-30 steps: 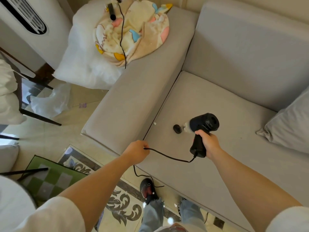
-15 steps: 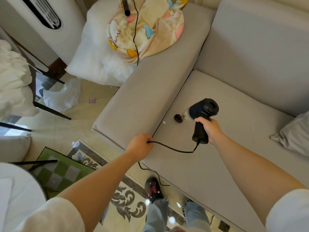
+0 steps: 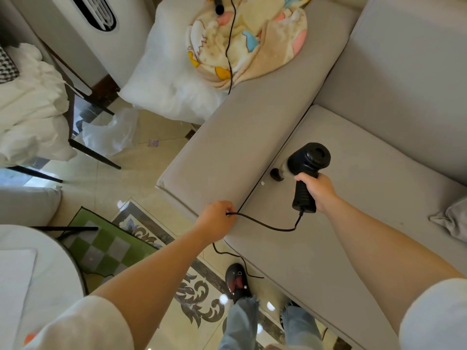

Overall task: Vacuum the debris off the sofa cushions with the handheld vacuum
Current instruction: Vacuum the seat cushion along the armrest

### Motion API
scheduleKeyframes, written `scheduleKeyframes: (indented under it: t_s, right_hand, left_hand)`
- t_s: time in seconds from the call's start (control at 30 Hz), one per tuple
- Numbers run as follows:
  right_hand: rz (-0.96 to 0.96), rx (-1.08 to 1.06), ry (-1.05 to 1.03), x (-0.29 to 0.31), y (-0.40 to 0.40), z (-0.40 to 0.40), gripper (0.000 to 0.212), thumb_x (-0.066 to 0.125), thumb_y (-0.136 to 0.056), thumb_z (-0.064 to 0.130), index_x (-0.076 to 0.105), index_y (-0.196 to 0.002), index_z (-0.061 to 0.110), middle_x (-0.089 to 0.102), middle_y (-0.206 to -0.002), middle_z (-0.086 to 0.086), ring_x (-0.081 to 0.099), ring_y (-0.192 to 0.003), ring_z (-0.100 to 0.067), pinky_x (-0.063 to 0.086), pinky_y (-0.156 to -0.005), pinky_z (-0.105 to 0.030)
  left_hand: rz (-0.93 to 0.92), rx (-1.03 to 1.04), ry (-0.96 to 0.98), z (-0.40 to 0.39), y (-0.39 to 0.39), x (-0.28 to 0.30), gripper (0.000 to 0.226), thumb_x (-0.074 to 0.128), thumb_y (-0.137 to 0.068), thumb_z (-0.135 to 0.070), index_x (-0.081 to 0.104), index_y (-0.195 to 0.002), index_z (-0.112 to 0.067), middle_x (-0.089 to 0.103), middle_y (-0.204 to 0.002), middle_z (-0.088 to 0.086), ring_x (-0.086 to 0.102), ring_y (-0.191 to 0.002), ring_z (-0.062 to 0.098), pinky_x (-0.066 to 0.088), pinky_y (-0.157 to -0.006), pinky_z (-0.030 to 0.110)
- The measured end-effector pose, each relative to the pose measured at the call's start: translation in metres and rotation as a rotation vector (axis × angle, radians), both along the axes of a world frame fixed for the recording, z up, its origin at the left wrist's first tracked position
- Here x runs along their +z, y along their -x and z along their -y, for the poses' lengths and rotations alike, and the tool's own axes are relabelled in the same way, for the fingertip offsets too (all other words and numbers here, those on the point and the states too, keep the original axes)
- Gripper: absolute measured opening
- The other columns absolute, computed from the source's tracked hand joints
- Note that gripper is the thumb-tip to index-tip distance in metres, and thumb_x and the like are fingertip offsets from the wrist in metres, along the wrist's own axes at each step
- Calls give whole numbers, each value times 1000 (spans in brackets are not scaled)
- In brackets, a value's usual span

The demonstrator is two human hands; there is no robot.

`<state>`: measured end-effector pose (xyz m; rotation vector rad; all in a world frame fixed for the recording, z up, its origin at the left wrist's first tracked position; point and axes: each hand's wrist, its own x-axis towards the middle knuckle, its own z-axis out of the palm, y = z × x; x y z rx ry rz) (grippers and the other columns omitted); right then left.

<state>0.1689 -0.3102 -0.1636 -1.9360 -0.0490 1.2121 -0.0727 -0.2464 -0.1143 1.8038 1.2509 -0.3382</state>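
My right hand (image 3: 317,190) grips the handle of a black handheld vacuum (image 3: 307,164). Its nozzle points left and down at the grey seat cushion (image 3: 366,178), close to the seam with the armrest. A small white scrap of debris (image 3: 262,183) lies on the cushion just left of the nozzle. My left hand (image 3: 217,218) is closed on the vacuum's black cord (image 3: 267,224) at the cushion's front corner. The cord sags between both hands and trails down to the floor.
The wide grey armrest (image 3: 242,137) carries a patterned blanket (image 3: 247,39) with a black cable over it. A white pillow (image 3: 166,77) leans beside it. A grey cushion (image 3: 452,221) sits at the right edge. A slipper (image 3: 236,280) and rug lie on the floor below.
The vacuum and my right hand have moved toward the armrest seam, bringing the nozzle nearer the white scrap. My left hand has kept hold of the cord.
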Motion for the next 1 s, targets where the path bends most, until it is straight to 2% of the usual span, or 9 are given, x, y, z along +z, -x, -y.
scheduleKeyframes:
  t_s: [0.07,0.17,0.3,0.47,0.6,0.7,0.8,0.9,1.0]
  right_hand:
    - [-20,-27,-10,0,2,-1,32,67,-75,20,55,-101,9,59,-85,-12,62,-82,-31,53,-74,-39]
    - [-42,-23,1,-2,5,3,31,67,-75,19,56,-101,7,58,-83,-12,61,-78,-30,52,-76,-41]
    - [-109,-8,4,2,8,5,18,65,-77,17,55,-89,8,59,-76,-11,61,-68,-26,52,-62,-33]
    - [-143,62,63,8,6,4,22,65,-77,21,54,-92,9,63,-78,-12,62,-65,-25,51,-57,-30]
    - [-98,72,58,6,14,6,32,65,-76,21,54,-101,5,61,-82,-14,62,-71,-28,53,-63,-33]
    - [-90,126,67,6,19,13,34,65,-76,21,56,-104,3,63,-82,-15,63,-68,-27,53,-59,-31]
    - [-30,102,78,6,23,18,40,65,-75,22,56,-108,2,62,-89,-17,62,-75,-30,54,-68,-37]
    - [-83,129,120,12,15,25,39,66,-76,23,56,-107,2,63,-81,-14,62,-67,-26,50,-57,-30]
    - [-10,115,151,11,13,37,39,68,-73,25,57,-103,3,61,-82,-14,60,-70,-27,49,-59,-30]
  left_hand:
    - [7,-1,-7,-2,2,0,18,44,-90,-12,62,-91,-10,51,-64,0,40,-47,10,31,-42,20]
    - [-6,-2,-19,-4,4,0,20,44,-90,-12,63,-94,-7,52,-65,-1,41,-49,9,31,-44,20]
    - [-11,-7,-13,-3,6,0,21,44,-91,-12,63,-96,-6,51,-66,-1,41,-51,10,32,-46,21]
    - [-7,-15,-1,-4,6,3,21,44,-91,-12,63,-96,-6,57,-78,7,42,-51,11,33,-47,23]
    - [-12,-27,6,-3,6,3,18,44,-91,-11,61,-93,-8,57,-80,8,41,-50,11,33,-45,22]
    - [-29,-42,12,-1,6,3,16,44,-91,-11,60,-93,-10,56,-80,7,41,-51,10,33,-45,20]
    - [-30,-47,29,0,4,5,13,44,-91,-11,55,-86,-15,54,-76,4,42,-51,10,34,-45,20]
    - [-34,-65,25,2,0,7,11,44,-91,-11,53,-86,-16,49,-69,-2,42,-52,9,32,-45,18]
    - [-38,-101,19,7,-5,8,15,45,-90,-12,59,-95,-12,50,-72,-3,43,-57,8,32,-48,18]
